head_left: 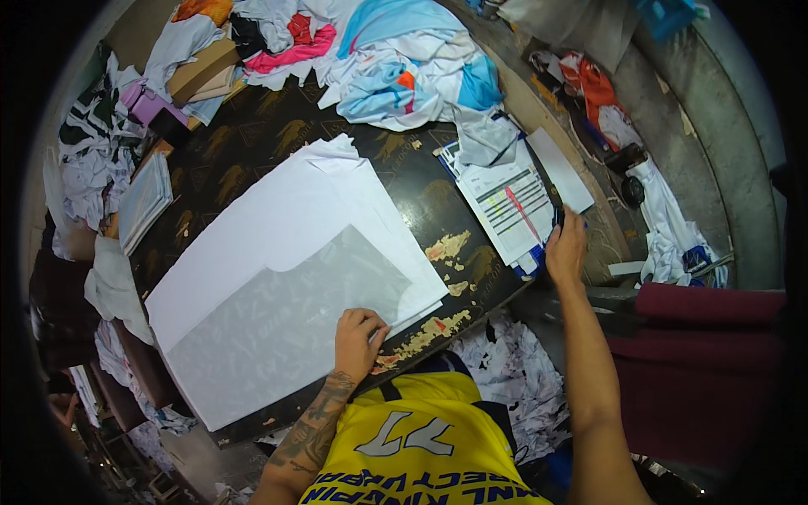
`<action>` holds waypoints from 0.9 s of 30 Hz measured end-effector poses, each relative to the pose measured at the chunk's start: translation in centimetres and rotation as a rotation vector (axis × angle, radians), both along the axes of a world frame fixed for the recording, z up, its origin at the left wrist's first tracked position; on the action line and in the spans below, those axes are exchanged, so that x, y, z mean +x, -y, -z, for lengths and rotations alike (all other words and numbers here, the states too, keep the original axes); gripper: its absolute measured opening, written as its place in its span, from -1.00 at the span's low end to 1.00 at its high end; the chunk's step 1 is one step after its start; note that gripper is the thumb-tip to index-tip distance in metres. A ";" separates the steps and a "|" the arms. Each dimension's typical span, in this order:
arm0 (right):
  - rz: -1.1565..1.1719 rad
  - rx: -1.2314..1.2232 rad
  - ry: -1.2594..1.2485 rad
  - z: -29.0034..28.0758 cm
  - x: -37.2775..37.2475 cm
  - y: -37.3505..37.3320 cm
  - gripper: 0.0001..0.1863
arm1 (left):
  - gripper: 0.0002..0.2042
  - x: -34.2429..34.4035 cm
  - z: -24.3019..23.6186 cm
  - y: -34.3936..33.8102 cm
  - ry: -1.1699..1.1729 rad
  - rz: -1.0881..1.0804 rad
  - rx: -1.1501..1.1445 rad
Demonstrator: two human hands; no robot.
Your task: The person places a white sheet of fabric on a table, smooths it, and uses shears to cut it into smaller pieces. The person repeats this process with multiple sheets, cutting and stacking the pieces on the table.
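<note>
Grey sheet (269, 337): likely light, bendy; pinch 4-o'clock edge. Your left hand (359, 340), right hand (568, 246) curled; can't tell either's grip.

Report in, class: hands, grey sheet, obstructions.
Left hand on grey sheet, near edge. Right hand beside printed papers, grip unclear. Grey sheet atop white fabric. Only left hand overlaps it.

open strip of dark table (418, 192) between white cloth (252, 202) and papers (490, 195), reaching the near edge between left hand (358, 338) and right hand (567, 251), fabric heap (412, 59) closing it at the far edge, another bare stretch between cloth and the left edge's pale bundle (145, 202)
</note>
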State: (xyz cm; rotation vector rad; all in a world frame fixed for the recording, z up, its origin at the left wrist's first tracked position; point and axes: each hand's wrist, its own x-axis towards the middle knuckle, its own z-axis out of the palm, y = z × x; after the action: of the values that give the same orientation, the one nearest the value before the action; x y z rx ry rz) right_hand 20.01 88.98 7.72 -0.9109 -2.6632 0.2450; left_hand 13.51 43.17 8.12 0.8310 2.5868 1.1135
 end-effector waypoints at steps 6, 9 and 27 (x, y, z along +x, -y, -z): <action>0.045 -0.358 0.073 -2.8 -0.2 -3.2 -0.57 | -0.73 0.8 -1.0 -1.1 -0.113 0.097 -0.151; -0.023 -0.284 0.302 -3.6 0.9 -4.1 -0.54 | -0.71 0.8 -0.3 -1.7 -0.066 0.174 -0.159; -0.265 -1.344 0.716 -4.6 19.1 23.2 -0.44 | -0.91 -2.1 0.2 -2.3 -0.253 0.359 -0.106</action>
State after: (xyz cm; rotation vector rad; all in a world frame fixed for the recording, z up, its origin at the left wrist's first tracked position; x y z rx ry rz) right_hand 39.15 65.79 12.36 -1.0288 -3.0180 2.3266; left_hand 11.40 45.45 7.89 1.4192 2.5150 0.8050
